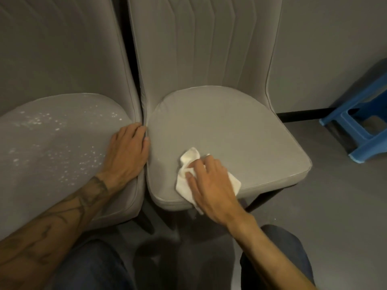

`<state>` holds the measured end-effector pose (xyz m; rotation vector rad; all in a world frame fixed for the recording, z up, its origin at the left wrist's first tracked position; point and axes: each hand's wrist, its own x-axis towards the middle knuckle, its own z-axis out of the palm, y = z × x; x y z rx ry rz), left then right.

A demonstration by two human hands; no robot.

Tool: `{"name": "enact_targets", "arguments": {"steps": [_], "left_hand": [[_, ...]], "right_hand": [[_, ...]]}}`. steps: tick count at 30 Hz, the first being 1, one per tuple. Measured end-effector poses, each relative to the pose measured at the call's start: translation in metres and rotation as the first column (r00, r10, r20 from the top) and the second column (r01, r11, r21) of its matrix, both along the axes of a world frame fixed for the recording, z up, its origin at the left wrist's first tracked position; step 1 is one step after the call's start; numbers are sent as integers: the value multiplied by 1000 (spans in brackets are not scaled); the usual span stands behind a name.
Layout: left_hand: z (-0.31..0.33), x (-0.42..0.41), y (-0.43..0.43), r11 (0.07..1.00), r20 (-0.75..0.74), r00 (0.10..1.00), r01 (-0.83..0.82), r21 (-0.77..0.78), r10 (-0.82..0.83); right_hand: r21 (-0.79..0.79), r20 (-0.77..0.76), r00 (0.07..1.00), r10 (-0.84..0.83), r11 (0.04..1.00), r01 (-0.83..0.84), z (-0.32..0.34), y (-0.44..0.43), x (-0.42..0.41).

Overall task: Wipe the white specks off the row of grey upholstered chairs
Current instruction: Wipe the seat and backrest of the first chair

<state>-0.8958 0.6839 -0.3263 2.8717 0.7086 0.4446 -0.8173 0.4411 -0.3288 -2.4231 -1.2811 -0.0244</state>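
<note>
- Right hand (209,183) is gripping the cloth (188,160), fingers curled round it, pressing it onto the front of the right seat (240,126). No specks are showing there.
- Left hand (127,151) is lying flat, fingers straight, on the edge of the left seat (62,185), holding nothing.
- Specks (39,122) are lying on the left seat, leftward of the cloth, past the left hand.
- Judging: the cloth is needing to cross left, with the left hand sitting in its path.
</note>
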Motion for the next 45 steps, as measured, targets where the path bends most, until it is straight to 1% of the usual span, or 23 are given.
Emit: {"name": "enact_targets", "arguments": {"steps": [2,3,6,7,8,11,12,14,16,18,20,22,24,26,28,30,32,36,39,41,42,45], "left_hand": [[-2,-13,-6,1000,20,1000,-2,-1,2],[-4,-19,-9,1000,28,1000,-7,-9,8],[-8,-27,-17,999,51,998,-33,-30,34],[-9,-27,-19,998,58,997,-49,-40,52],[-9,-27,-20,997,62,996,-66,-48,69],[-8,-30,-24,994,55,995,-77,-80,82],[-8,-31,-25,993,54,996,-72,-91,77],[-4,-32,-27,992,44,996,-70,-107,75],[-3,-31,-28,991,42,997,-65,-115,71],[-2,-31,-28,992,40,998,-46,-118,51],[-5,-31,-25,994,37,998,-36,-100,40],[-8,-30,-22,997,57,998,-21,-74,25],[-8,-29,-20,997,67,997,-20,-80,25],[-8,-30,-20,996,57,998,-19,-90,24],[-9,-31,-21,994,65,997,-22,-103,29],[-9,-32,-21,990,87,995,-27,-137,39],[-11,-31,-20,991,99,995,-9,-135,23],[-13,-30,-19,992,86,996,-21,-127,32],[-9,-32,-22,986,94,994,-45,-162,61],[-7,-33,-23,985,107,993,-29,-170,48],[-8,-33,-22,986,94,995,-28,-165,43],[-12,-32,-20,988,72,997,-26,-150,37]], "right_hand": [[-9,-15,997,72,997,-73,5,2,8],[-18,-26,997,69,997,-70,8,3,18],[-60,7,997,-77,995,77,13,18,40],[-67,18,996,-85,994,86,15,30,36],[-57,11,999,-47,997,48,14,41,26],[2,-8,986,166,986,-166,4,56,-8],[6,-22,981,194,981,-194,3,58,-5],[-14,-44,984,173,985,-174,6,72,17],[-90,-34,993,117,989,-120,13,97,43],[-126,-33,993,112,985,-115,16,117,52],[-87,-42,983,180,979,-183,12,116,41],[-43,-27,949,314,948,-315,3,99,24],[-59,-35,925,379,923,-381,0,92,23],[-98,-24,941,338,936,-339,6,112,35],[-142,-38,966,255,956,-258,14,140,48],[-139,-48,976,212,966,-217,15,152,50],[-122,-21,967,253,959,-254,11,138,39],[-78,-27,912,408,909,-409,8,74,5],[-134,-50,886,460,876,-463,10,34,-11],[-144,-68,894,443,882,-448,10,32,-10],[-132,-60,911,408,901,-412,12,42,-9],[-86,-38,973,228,969,-230,13,76,-9]]}}
